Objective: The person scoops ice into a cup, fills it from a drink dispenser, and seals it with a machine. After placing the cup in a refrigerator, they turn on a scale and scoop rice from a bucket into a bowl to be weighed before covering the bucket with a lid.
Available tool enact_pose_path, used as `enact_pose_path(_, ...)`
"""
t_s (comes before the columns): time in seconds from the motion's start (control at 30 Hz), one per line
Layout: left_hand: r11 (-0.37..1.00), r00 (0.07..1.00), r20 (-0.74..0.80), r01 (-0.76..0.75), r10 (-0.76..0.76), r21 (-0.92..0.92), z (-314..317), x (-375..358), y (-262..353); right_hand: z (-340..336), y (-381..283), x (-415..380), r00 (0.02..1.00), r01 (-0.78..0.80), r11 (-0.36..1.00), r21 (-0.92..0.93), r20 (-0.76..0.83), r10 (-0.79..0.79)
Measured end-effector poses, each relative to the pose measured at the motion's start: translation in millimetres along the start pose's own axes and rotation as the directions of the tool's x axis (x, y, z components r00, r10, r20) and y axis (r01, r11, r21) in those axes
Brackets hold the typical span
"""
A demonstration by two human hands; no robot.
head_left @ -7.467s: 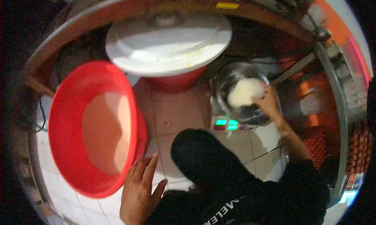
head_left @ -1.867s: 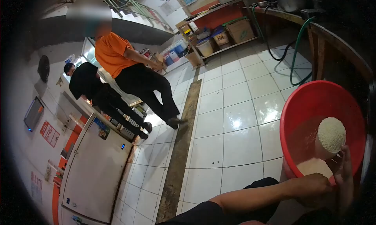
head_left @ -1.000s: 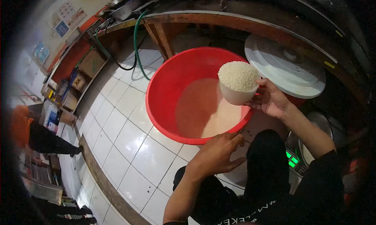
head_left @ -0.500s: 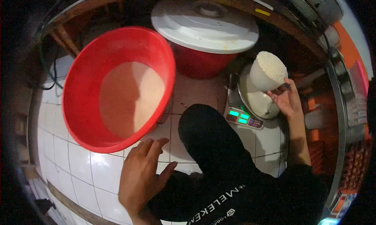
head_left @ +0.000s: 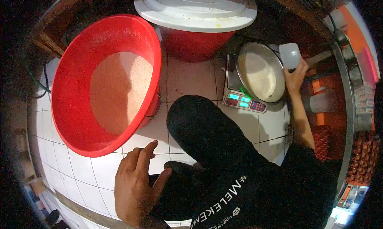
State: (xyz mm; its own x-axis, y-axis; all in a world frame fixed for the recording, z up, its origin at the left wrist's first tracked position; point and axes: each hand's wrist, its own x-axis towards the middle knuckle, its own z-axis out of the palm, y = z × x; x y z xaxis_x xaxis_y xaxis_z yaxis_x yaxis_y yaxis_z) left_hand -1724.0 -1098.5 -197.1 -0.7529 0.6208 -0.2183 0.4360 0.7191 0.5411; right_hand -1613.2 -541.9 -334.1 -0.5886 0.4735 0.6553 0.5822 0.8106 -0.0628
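Note:
My right hand (head_left: 296, 75) grips a white plastic cup (head_left: 289, 56) at the right rim of a round metal bowl (head_left: 281, 68). The cup is tipped, and its mouth is hidden from me. Pale rice (head_left: 257, 71) lies in the bowl, which rests on a digital scale (head_left: 244, 100) with lit green displays. On the left, a big red bucket (head_left: 66, 105) holds more rice-like grain (head_left: 119, 89). My left hand (head_left: 137, 181) hovers below that bucket's near rim with its fingers apart, holding nothing.
Behind the scale and bucket stands a red bin (head_left: 195, 43) under a white lid (head_left: 195, 13). My dark-clothed knee (head_left: 195, 121) rises between the bucket and the scale. White tiles (head_left: 79, 173) cover the floor. Stacked egg trays (head_left: 361, 161) are at the far right.
The heaped cup in my right hand has been tipped and shifted right, and rice shows in the bowl. My left hand stays open and empty. The view has shifted slightly.

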Motion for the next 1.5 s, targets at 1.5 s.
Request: enact_pose_path(1.5,0.995,0.993,-0.055,-0.104,0.103,-0.005,4.2,46.6,-45.9,167.8,-607.4,-61.5,-0.766,-0.508,0.701,0.5,0.109,-0.633)
